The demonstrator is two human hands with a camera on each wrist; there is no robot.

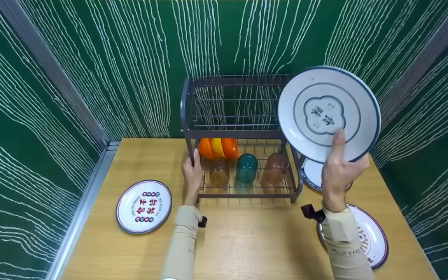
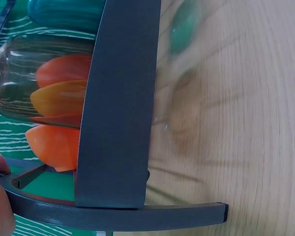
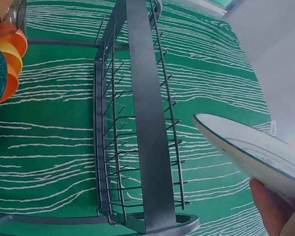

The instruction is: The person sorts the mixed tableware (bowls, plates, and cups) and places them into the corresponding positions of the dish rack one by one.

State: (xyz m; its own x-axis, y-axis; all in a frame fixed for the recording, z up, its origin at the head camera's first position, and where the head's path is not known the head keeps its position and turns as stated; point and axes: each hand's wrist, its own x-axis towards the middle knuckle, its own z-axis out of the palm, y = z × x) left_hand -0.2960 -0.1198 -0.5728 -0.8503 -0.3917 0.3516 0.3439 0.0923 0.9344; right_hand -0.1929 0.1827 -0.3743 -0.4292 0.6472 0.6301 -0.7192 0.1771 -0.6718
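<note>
My right hand (image 1: pixel 340 175) grips a white plate (image 1: pixel 292 112) by its lower edge, thumb on its face, fingers behind. Blue rings and dark characters mark the plate, which is raised at the right end of a dark two-tier dish rack (image 1: pixel 239 134). In the right wrist view the plate (image 3: pixel 255 147) is tilted, apart from the upper tier's wires. With my left hand (image 1: pixel 192 177) I hold the rack's left side post. Orange and yellow bowls (image 1: pixel 217 148) lie on the lower tier behind a brownish glass (image 1: pixel 219 173), a teal glass (image 1: pixel 247 168) and a pinkish glass (image 1: pixel 275 169).
A plate with red characters (image 1: pixel 143 207) lies on the wooden table (image 1: pixel 247 233) at left. At right are another plate (image 1: pixel 312 174), partly hidden behind the held plate, and one (image 1: pixel 377 237) partly beneath my right forearm. Green walls with white lines (image 1: pixel 130 58) enclose the table.
</note>
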